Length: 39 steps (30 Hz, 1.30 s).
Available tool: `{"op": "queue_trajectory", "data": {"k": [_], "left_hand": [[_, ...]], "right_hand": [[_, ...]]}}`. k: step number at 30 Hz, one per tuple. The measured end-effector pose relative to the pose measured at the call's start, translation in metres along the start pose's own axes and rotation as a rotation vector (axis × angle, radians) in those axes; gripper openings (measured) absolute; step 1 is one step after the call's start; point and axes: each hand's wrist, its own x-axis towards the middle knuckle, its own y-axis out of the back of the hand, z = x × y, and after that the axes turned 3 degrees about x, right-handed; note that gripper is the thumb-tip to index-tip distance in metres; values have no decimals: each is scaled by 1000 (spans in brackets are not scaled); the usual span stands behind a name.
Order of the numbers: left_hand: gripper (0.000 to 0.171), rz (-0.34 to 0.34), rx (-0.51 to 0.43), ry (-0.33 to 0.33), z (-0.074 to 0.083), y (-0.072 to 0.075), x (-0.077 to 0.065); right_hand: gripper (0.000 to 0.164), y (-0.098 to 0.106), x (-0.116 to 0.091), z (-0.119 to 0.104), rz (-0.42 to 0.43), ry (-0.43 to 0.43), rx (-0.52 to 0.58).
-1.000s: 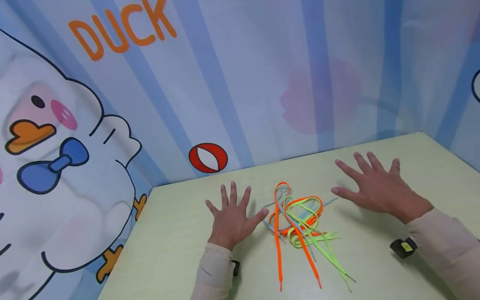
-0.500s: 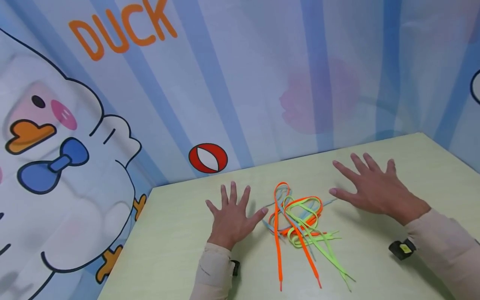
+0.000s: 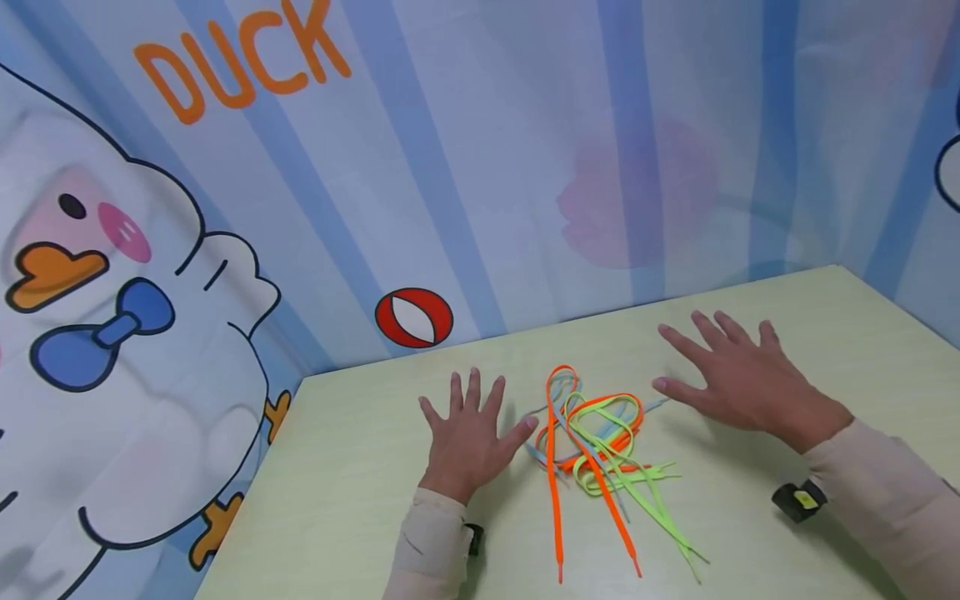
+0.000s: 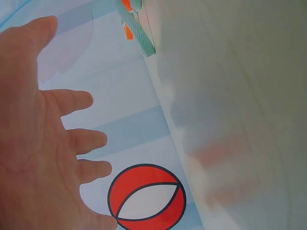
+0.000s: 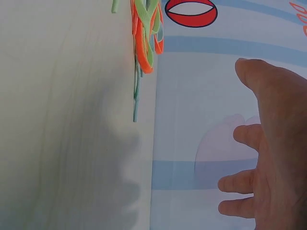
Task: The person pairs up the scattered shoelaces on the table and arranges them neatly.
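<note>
Flat, narrow fabric laces in orange, lime green and pale blue (image 3: 621,442) lie tangled between the two hands on the pale wood-grain tabletop (image 3: 330,483). The left hand (image 3: 467,450) is held above the surface, fingers spread apart, its thumb pointing toward the tangle. The right hand (image 3: 738,379), fingers also spread, hovers just beyond a pale blue tip. Past both hands stands a blue-and-white striped backdrop (image 3: 487,208).

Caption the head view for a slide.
Spread left hand and right hand flank piled orange, green and blue laces.
</note>
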Motion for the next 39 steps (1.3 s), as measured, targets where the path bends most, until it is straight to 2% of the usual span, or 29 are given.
{"op": "queue_trajectory", "data": {"k": [11,17,23,29,32,36,39], "left_hand": [[66,33,12,-56,6,0,-1],[58,-10,-33,-79,13,-1,-5],[51,-68,-76,-141,19,-2,-5],[45,-120,-87,-198,25,-2,-6],[34,-127,-75,-219,27,-3,-5],[32,-142,-47,-225,31,-4,-4],[39,-152,-43,-224,32,-4,-4]], "right_hand": [[86,-4,0,-5,20,13,-4],[79,-6,0,-8,64,51,-32],[73,-8,1,-11,70,81,-33],[68,-9,1,-12,67,98,1],[61,-11,1,-15,73,119,19],[55,-14,2,-21,63,133,30],[53,-16,1,-24,58,139,37]]}}
